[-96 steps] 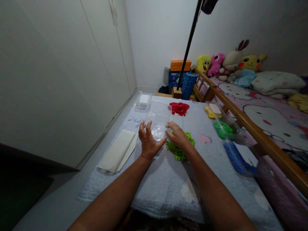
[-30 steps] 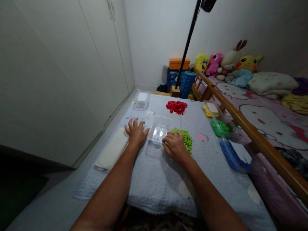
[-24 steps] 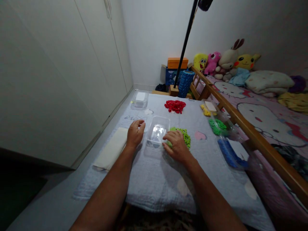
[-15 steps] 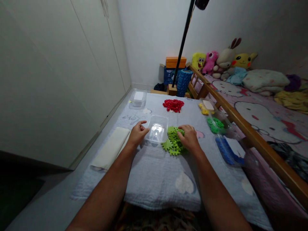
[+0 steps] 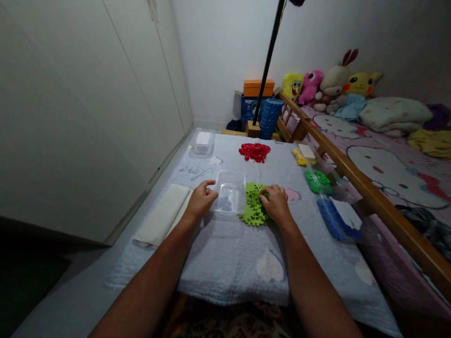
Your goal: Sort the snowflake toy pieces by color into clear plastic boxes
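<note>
A clear plastic container [image 5: 229,206] sits in the middle of the cloth-covered table. At its left rim is my left hand [image 5: 200,201], thumb and index finger curled about the edge. Just right of the container lies a pile of lime-green interlocking plastic pieces [image 5: 254,217], flat with notched edges. My right hand [image 5: 276,202] rests on the pile's right side, fingers bent around some of the pieces; its fingertips are partly hidden among them.
Red pieces [image 5: 254,152] lie heaped farther back. A lidded clear box [image 5: 203,143] stands back left, a folded cream cloth [image 5: 162,213] at left. Along the right edge are containers of yellow [image 5: 299,158], green [image 5: 317,181] and blue pieces [image 5: 331,219], beside a wooden bed rail [image 5: 352,185].
The container's near edge has shifted slightly toward me, with my left hand at its rim. The lime-green pieces have shifted a little under my right hand, which stays on the pile.
</note>
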`<state>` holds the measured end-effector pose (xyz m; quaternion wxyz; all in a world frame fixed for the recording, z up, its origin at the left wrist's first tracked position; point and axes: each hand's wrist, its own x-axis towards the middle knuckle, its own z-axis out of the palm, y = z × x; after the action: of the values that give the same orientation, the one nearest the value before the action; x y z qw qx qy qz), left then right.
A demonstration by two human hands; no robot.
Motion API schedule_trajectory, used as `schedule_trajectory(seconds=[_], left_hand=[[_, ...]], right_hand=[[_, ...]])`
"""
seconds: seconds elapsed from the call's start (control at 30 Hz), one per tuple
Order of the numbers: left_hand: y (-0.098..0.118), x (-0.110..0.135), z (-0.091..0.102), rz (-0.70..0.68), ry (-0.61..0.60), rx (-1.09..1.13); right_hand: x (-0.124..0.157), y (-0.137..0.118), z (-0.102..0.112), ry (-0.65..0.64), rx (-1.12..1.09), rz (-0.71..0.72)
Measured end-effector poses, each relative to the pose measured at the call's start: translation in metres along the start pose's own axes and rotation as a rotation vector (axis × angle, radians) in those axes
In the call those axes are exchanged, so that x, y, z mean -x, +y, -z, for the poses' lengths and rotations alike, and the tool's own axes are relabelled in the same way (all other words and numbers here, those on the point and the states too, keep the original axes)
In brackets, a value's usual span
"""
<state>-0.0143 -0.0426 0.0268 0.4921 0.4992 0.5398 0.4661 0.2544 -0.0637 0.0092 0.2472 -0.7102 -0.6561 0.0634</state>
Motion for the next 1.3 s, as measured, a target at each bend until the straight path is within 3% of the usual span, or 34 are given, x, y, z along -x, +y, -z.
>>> schedule_trajectory(seconds=[0.3,0.53,0.7,0.83,1.0,1.3], left_hand=[[-0.012,0.001,-0.008,-0.014,0.04,0.177],[-0.008,0.003,-0.01,-0.008,0.044,0.28],[-0.01,0.002,-0.012,0.039,0.036,0.342],[-0.011,0.0,-0.011,0.061,0.035,0.341],[-0.009,-0.001,-0.011,0.089,0.03,0.349],[-0.009,0.0,-0.01,0.079,0.006,0.323]], right_hand=[[-0.003,0.013,0.017,0.115,-0.526,0.001],[0.007,-0.023,0.021,0.293,-0.781,0.104],[0.018,-0.052,0.009,0.257,-0.656,0.334],[0.023,-0.061,0.0,0.188,-0.541,0.485],[0.027,-0.064,-0.001,0.067,-0.382,0.483],[0.033,-0.073,0.001,-0.04,-0.221,0.5]])
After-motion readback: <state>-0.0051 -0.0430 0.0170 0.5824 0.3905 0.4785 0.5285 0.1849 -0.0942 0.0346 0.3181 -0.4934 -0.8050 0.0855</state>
